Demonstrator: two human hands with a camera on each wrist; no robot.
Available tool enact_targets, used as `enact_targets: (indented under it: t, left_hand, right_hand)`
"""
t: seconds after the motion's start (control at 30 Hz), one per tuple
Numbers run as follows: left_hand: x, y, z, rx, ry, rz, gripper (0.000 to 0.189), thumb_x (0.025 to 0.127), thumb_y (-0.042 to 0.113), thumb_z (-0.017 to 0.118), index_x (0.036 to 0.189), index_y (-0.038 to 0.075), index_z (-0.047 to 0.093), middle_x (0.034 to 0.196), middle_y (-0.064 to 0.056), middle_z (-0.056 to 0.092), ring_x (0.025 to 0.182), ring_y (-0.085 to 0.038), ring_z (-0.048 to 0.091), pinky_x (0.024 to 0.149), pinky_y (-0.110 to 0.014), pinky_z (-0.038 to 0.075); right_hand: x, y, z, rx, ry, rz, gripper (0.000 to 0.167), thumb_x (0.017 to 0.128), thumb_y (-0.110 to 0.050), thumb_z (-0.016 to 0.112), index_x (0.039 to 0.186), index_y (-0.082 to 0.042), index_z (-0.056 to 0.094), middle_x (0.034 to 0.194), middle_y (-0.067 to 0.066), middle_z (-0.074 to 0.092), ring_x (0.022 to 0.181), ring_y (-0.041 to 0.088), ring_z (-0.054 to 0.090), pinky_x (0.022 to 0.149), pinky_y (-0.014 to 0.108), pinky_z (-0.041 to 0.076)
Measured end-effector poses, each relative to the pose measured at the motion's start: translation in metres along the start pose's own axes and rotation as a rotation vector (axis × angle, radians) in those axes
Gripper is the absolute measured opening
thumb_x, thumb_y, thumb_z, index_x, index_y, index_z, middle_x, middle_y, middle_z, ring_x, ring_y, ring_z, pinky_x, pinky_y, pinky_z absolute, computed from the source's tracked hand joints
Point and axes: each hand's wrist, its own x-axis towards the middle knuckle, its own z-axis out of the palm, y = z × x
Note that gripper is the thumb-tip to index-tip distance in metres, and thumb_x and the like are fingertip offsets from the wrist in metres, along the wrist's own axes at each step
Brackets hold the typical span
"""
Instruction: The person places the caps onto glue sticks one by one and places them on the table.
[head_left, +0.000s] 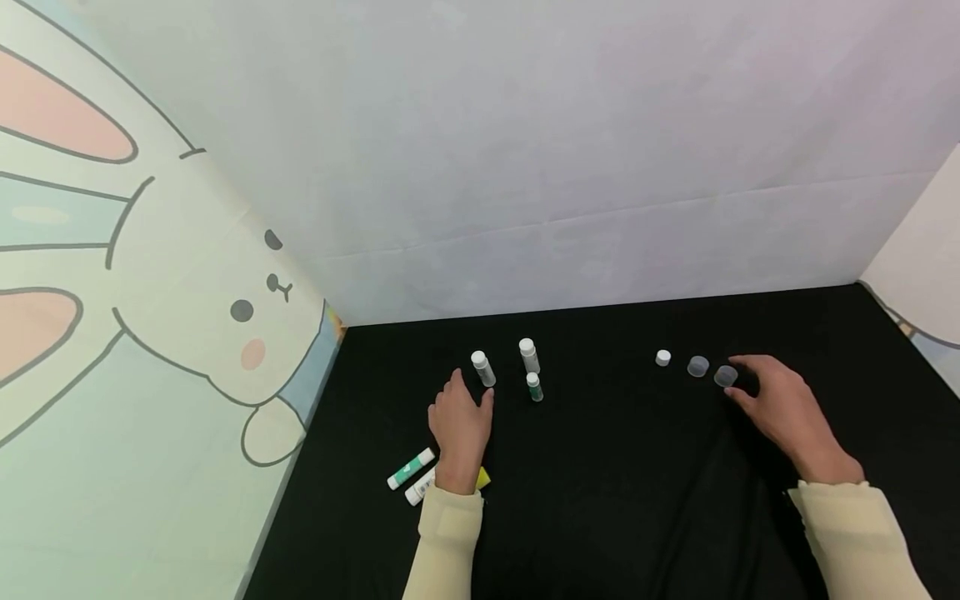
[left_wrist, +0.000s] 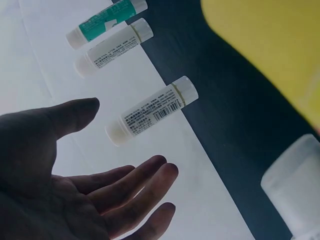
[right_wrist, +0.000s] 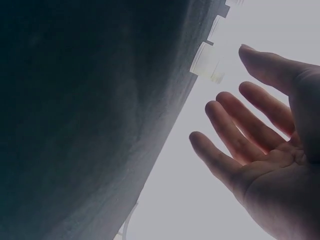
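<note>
My left hand [head_left: 459, 421] reaches over the black tabletop, fingers extended and thumb spread, beside an upright white glue stick [head_left: 483, 368]. A second white glue stick [head_left: 529, 356] and a smaller-looking green one [head_left: 535, 387] stand just to its right. In the left wrist view a gap shows between the fingers and the nearest glue stick [left_wrist: 154, 111]. My right hand [head_left: 787, 408] has its thumb and fingers apart on either side of a small clear cup [head_left: 725, 376]. Left of that cup sit another clear cup [head_left: 698, 366] and a white cap [head_left: 663, 357].
Near my left wrist lie a green glue stick [head_left: 411, 468], a white one [head_left: 422, 486] and a yellow object [head_left: 483, 477] mostly hidden by the wrist. A pale wall [head_left: 570, 167] rises behind the black tabletop [head_left: 600, 500], and a rabbit-printed panel [head_left: 172, 317] borders its left side.
</note>
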Motion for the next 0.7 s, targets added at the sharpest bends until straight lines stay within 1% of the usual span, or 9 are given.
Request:
enact_targets:
  t: [0.2, 0.37, 0.53, 0.7]
  left_hand:
    - [0.008, 0.002, 0.004, -0.014, 0.008, 0.007, 0.06, 0.094, 0.025, 0.083, 0.14, -0.005, 0.061, 0.129, -0.026, 0.07, 0.112, -0.045, 0.069, 0.097, -0.06, 0.053]
    - [0.015, 0.005, 0.007, -0.019, -0.01, -0.001, 0.059, 0.094, 0.025, 0.082, 0.14, -0.005, 0.061, 0.129, -0.026, 0.07, 0.112, -0.044, 0.07, 0.097, -0.06, 0.053]
    - [0.02, 0.005, 0.011, -0.009, -0.014, 0.001, 0.057, 0.095, 0.026, 0.082, 0.139, -0.005, 0.062, 0.124, -0.025, 0.072, 0.108, -0.043, 0.071, 0.096, -0.059, 0.054]
    - [0.024, 0.005, 0.015, -0.006, 0.001, 0.007, 0.053, 0.095, 0.024, 0.081, 0.136, -0.005, 0.064, 0.119, -0.024, 0.073, 0.103, -0.043, 0.072, 0.094, -0.059, 0.055]
  right_hand:
    - [0.003, 0.001, 0.001, 0.001, -0.024, 0.007, 0.048, 0.092, 0.003, 0.075, 0.134, 0.014, 0.057, 0.135, 0.042, 0.051, 0.118, 0.062, 0.051, 0.092, 0.075, 0.043]
    - [0.004, 0.001, 0.001, -0.005, -0.047, 0.017, 0.048, 0.092, 0.003, 0.074, 0.135, 0.014, 0.056, 0.135, 0.043, 0.05, 0.117, 0.062, 0.052, 0.09, 0.074, 0.044]
    - [0.005, 0.002, 0.002, -0.01, -0.053, 0.006, 0.048, 0.092, 0.002, 0.074, 0.135, 0.015, 0.056, 0.133, 0.043, 0.051, 0.114, 0.061, 0.054, 0.088, 0.073, 0.046]
    - [0.007, 0.003, 0.002, -0.019, -0.051, -0.011, 0.048, 0.09, 0.003, 0.075, 0.133, 0.016, 0.057, 0.13, 0.043, 0.052, 0.111, 0.06, 0.056, 0.086, 0.072, 0.046]
